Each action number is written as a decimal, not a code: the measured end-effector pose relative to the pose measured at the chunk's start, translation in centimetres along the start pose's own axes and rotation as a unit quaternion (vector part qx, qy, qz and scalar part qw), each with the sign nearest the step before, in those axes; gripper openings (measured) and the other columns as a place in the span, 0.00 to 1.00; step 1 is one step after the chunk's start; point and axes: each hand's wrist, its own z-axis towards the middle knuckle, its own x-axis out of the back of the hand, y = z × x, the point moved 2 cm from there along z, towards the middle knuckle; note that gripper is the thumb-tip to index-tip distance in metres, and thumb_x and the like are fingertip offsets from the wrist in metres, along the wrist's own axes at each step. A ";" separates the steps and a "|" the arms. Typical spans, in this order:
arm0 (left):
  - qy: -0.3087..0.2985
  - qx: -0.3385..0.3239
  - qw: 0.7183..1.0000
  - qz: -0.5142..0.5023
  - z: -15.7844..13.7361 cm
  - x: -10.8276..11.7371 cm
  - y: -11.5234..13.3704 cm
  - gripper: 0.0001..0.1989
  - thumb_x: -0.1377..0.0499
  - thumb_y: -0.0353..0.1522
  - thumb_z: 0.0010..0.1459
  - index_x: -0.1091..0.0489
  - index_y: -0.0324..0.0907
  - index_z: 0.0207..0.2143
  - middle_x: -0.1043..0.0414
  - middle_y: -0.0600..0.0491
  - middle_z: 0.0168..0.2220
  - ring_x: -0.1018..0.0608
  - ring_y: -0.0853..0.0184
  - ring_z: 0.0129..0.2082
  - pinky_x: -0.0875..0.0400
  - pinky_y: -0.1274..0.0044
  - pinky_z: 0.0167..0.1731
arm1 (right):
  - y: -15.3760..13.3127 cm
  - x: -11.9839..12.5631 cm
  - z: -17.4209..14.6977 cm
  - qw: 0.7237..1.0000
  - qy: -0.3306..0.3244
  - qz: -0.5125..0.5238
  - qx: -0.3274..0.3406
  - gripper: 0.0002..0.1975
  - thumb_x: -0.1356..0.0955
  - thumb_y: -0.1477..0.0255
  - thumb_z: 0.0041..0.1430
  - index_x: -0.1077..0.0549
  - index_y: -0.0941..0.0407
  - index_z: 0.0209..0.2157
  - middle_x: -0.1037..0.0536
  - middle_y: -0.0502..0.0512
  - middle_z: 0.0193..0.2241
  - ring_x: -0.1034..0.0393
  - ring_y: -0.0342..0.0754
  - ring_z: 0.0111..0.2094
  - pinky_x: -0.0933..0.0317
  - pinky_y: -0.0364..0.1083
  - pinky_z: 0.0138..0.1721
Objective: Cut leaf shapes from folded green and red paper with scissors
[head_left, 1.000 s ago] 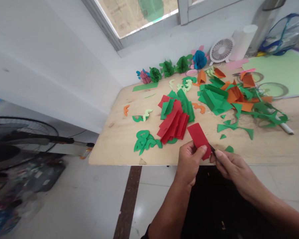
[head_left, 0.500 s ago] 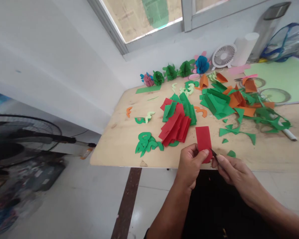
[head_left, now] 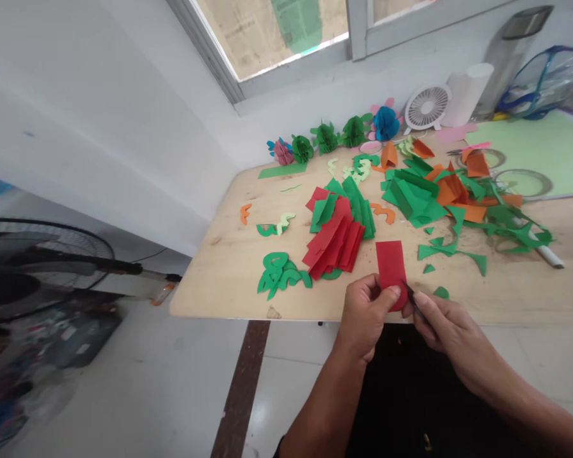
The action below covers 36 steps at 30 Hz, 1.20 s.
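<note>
My left hand pinches a red paper strip by its lower end, thumb on top. The strip stands over the front edge of the table, its lower end partly cut to a curve. My right hand is closed around small dark scissors, mostly hidden by the fingers, with the blades at the strip's right edge. Just beyond lies a stack of folded red paper against folded green paper. Left of it is a pile of curved green cutouts.
Green scraps, orange paper and tape rings cover the table's right side. Along the wall stand paper flowers, a small white fan and a steel flask. A large floor fan is at left.
The scissors have shifted slightly along the red strip's right edge, and its lower end looks more rounded. My left hand keeps its hold; the whole view has drifted a little.
</note>
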 end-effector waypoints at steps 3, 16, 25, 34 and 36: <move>0.000 -0.002 1.000 -0.005 0.1 -0.1 0.1 0.05 0.41 0.29 0.51 0.30 0.36 0.25 0.31 0.54 0.19 0.31 0.71 0.22 0.36 0.77 0.31 | 0.0 0.0 0.0 1.000 0.003 0.008 0.001 0.25 0.40 0.52 0.61 0.43 0.53 0.18 0.47 0.43 0.14 0.55 0.40 0.17 0.57 0.43 0.19; 0.055 0.009 0.998 0.001 0.1 0.5 -0.7 0.06 0.38 0.32 0.48 0.29 0.36 0.25 0.28 0.53 0.23 0.30 0.71 0.24 0.36 0.78 0.31 | 0.6 0.1 0.3 1.000 -0.005 -0.001 -0.010 0.24 0.39 0.50 0.59 0.39 0.54 0.20 0.48 0.42 0.14 0.56 0.40 0.17 0.59 0.42 0.18; 0.060 0.013 0.998 0.014 0.1 0.4 -0.4 0.07 0.39 0.31 0.48 0.31 0.36 0.23 0.30 0.53 0.22 0.32 0.73 0.23 0.39 0.79 0.29 | 0.9 0.5 0.2 0.999 -0.020 -0.016 -0.026 0.24 0.39 0.49 0.58 0.34 0.55 0.23 0.48 0.42 0.14 0.55 0.41 0.17 0.58 0.42 0.19; 0.052 0.010 0.998 0.023 0.1 0.4 -0.2 0.07 0.39 0.31 0.49 0.31 0.36 0.24 0.30 0.53 0.22 0.33 0.73 0.23 0.39 0.79 0.29 | 0.3 0.5 0.1 0.999 -0.024 -0.028 -0.012 0.25 0.41 0.48 0.58 0.42 0.53 0.18 0.49 0.43 0.14 0.56 0.42 0.17 0.55 0.43 0.19; 0.052 0.010 0.998 0.027 0.1 0.4 -0.3 0.07 0.39 0.31 0.49 0.32 0.36 0.23 0.29 0.53 0.22 0.32 0.72 0.24 0.39 0.78 0.29 | 0.3 0.6 0.2 0.999 -0.020 -0.038 -0.010 0.25 0.41 0.48 0.58 0.41 0.53 0.19 0.48 0.43 0.14 0.55 0.42 0.17 0.56 0.43 0.19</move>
